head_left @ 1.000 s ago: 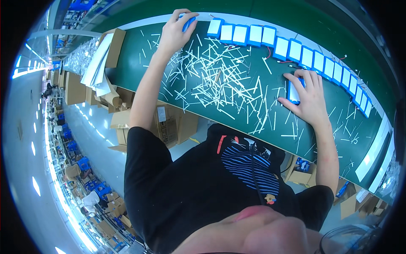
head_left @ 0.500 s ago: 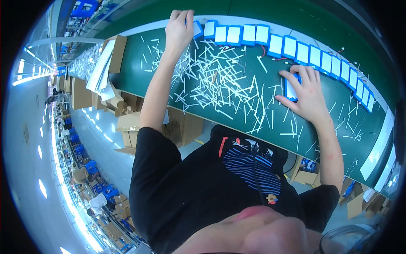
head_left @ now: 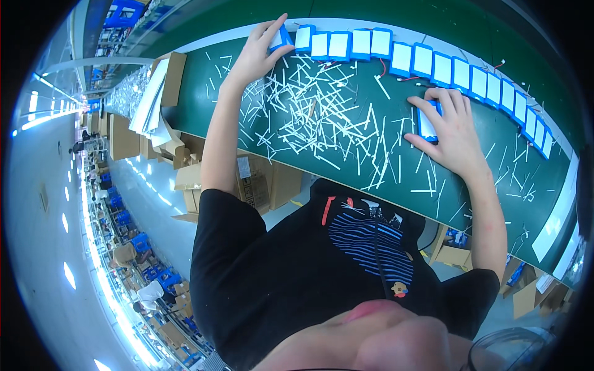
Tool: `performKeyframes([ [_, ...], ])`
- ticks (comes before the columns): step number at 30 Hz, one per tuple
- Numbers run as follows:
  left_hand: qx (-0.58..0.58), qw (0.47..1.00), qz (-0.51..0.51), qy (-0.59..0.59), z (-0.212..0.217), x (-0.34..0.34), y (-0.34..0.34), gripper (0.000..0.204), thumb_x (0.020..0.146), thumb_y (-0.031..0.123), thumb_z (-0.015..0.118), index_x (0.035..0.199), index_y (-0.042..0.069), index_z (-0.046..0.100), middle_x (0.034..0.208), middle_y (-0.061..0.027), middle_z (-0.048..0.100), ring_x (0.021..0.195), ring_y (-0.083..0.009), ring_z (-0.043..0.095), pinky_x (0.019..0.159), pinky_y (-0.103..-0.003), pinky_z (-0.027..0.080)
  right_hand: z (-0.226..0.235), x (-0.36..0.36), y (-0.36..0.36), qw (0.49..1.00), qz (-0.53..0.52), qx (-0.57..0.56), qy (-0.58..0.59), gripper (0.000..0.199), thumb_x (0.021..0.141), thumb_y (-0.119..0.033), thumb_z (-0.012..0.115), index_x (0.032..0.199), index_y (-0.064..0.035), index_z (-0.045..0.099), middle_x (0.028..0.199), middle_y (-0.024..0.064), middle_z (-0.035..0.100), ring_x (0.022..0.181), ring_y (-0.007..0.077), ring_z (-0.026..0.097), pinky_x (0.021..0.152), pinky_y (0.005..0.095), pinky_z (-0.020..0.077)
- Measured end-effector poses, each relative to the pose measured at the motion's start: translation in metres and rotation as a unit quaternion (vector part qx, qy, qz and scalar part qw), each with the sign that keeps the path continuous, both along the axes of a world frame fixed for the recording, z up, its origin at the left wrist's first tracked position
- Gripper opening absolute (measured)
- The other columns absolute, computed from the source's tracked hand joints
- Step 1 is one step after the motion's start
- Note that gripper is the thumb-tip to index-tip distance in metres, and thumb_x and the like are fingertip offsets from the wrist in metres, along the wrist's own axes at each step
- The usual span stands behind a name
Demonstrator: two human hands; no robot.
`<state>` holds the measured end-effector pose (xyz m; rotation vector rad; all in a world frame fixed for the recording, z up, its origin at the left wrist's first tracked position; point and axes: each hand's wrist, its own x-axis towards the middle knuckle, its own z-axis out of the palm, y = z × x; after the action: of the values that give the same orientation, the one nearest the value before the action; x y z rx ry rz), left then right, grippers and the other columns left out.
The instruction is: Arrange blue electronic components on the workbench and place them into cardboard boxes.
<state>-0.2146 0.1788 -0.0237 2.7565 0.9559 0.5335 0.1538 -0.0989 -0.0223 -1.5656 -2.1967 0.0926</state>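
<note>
At the left end of a curved row of blue battery packs, my left hand grips one blue battery pack. Its thumb lies along the pack's near edge and its fingers along the far side. This pack sits at an angle to its neighbours. Nearer to me, on the right, my right hand is curled over another blue battery pack with a white top. The thumb is by its near edge and the fingers by its far edge; my palm hides its right part.
Many thin white strips lie scattered over the green tabletop. Thin red wires with small connectors stick out from the row. An open cardboard box with white sheets stands at the left end; more cartons are below the table edge.
My left hand has turned and opened its thumb around the end pack, which now shows more. Over its pack my right hand stays, and the pack is slightly more tilted. The view has shifted a little.
</note>
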Motion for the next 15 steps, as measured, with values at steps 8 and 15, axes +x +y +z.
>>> performKeyframes([
  [8,0.092,0.988,0.019,0.120,0.016,0.012,-0.012,0.059,0.090,0.036,0.073,0.145,0.020,0.057,0.141,-0.0118,0.055,0.130,-0.0340,0.052,0.105,-0.042,0.052,0.000,0.002,0.002,1.000,-0.004,0.005,-0.005,0.052,0.089,-0.050,0.071,0.127,-0.0158,0.063,0.123,0.0077,0.053,0.118,0.0284,0.046,0.105,0.0413,0.0355],
  [15,0.018,0.979,0.063,0.193,0.028,0.008,0.003,0.064,0.083,0.032,0.079,0.142,0.022,0.059,0.140,-0.0090,0.056,0.127,-0.0336,0.055,0.099,-0.040,0.055,0.000,-0.002,0.000,0.999,-0.003,0.032,-0.019,0.053,0.088,-0.051,0.072,0.127,-0.0148,0.063,0.123,0.0079,0.053,0.117,0.0285,0.046,0.105,0.0414,0.0357],
])
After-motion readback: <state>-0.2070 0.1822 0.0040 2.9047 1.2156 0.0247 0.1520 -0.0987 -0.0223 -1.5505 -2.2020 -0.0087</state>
